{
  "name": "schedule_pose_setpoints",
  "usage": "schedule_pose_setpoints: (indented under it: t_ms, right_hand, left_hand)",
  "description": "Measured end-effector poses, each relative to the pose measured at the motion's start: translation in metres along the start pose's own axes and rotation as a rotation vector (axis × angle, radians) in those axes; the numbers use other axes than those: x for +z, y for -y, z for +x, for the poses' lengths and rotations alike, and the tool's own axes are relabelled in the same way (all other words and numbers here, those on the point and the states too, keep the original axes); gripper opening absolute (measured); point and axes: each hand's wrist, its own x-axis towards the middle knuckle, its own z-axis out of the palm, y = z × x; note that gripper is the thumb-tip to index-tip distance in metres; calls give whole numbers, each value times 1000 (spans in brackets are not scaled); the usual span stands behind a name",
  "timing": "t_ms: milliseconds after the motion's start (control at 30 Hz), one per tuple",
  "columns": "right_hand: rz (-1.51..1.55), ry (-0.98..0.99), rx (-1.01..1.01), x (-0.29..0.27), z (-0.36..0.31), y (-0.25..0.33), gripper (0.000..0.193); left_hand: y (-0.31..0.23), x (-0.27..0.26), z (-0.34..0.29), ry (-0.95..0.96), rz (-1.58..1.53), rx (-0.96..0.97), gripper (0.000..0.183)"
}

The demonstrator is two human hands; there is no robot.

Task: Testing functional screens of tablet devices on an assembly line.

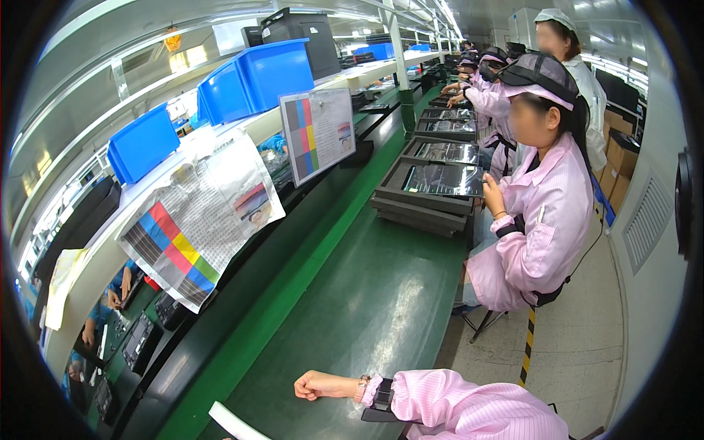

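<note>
My right hand (pixel 317 386) rests over the green bench top (pixel 359 323) near the lower edge. Its fingers curl into a loose fist, and nothing shows in it. The arm wears a pink striped sleeve (pixel 469 400), with a black strapped device (pixel 380 401) at the wrist. My left hand is out of the picture. A white curved strip (pixel 236 421), cut off by the lower edge, lies to the left of my right hand; what it belongs to cannot be made out.
Ahead, a co-worker in pink (pixel 546 198) holds a dark glossy panel (pixel 444 180) over stacked black trays (pixel 422 213). More people sit beyond; one stands. On the left, a shelf carries blue bins (pixel 257 79) and hanging printed sheets (pixel 202 220). Striped floor tape (pixel 527 345) runs at right.
</note>
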Motion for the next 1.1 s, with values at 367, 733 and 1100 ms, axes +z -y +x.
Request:
schedule_pose_setpoints:
  t_ms: [367, 733, 1100]
  right_hand:
    - [5, 56, 10, 17, 8, 2, 19]
    - [0, 30, 19, 23, 4, 8, 18]
    - [2, 38, 6, 19, 7, 4, 19]
  left_hand:
    - [8, -28, -3, -61, -227, -155, 16]
    - [8, -28, -6, -33, -218, -93, 17]
    - [27, -36, 1, -49, -310, -131, 15]
